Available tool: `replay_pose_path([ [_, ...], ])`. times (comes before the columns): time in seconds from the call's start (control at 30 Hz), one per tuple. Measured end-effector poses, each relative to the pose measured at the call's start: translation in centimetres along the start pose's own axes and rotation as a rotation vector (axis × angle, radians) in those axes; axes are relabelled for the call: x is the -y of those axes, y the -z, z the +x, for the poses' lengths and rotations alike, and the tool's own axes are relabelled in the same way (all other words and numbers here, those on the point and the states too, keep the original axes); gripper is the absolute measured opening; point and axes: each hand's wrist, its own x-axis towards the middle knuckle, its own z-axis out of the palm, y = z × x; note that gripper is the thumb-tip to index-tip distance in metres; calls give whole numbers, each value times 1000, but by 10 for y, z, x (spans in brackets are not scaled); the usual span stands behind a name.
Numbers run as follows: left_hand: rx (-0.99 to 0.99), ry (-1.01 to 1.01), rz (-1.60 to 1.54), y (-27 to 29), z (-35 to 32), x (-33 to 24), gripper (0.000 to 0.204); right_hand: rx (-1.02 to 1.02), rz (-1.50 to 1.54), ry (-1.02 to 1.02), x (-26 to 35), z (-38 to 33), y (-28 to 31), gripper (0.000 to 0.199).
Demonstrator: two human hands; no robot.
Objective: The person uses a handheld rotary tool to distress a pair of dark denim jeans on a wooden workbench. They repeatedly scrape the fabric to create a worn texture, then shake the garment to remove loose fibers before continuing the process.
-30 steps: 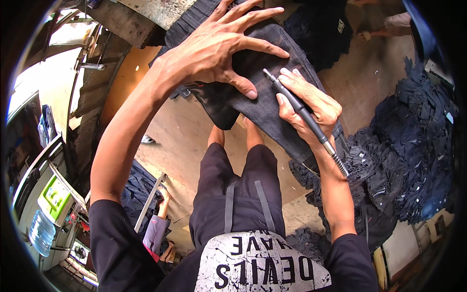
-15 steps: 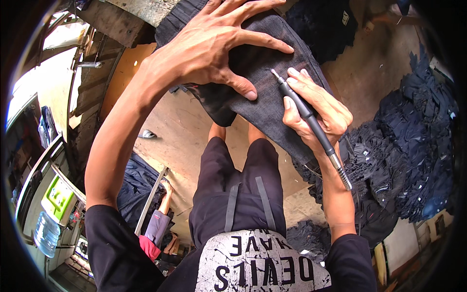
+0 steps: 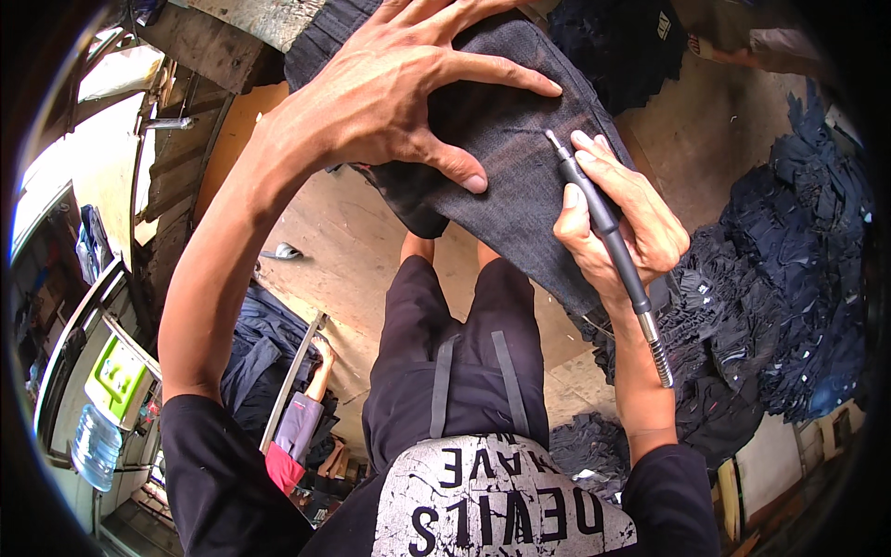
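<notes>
The left hand (image 3: 394,88), fingers spread wide, rests upon the black denim garment (image 3: 518,200) under both hands, probably keeping it flat; the right hand (image 3: 652,225) grips the slim black pen-shaped tool (image 3: 604,223).

Readable lettering on the shirt; smaller marks elsewhere.
At six o'clock the shirt (image 3: 348,520) bears a print (image 3: 506,492): a pale, cracked panel with bold black capitals, upside down in this view. Two rows are legible, the larger one nearer the lower edge; a third, at the panel's upper edge, shows only in part. Toward one o'clock a dark cloth (image 3: 613,56) carries a pale patch (image 3: 663,26), its marks too small to read. At three o'clock white tags (image 3: 696,300) dot the pile (image 3: 789,241), likewise too small.
</notes>
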Motion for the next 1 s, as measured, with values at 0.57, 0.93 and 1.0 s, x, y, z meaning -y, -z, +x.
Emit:
replay_pose_path([
  [0.57, -61, -63, 14, -5, -5, 3, 93, 74, 0, -29, 6, 12, -10, 36],
  [0.93, 17, 5, 29, -6, -3, 7, 95, 55, 32, 18, 0, 11, -11, 36],
  [1.0, 7, -1, 41, -6, -4, 5, 95, 63, 21, 13, 0, 11, -9, 36],
])
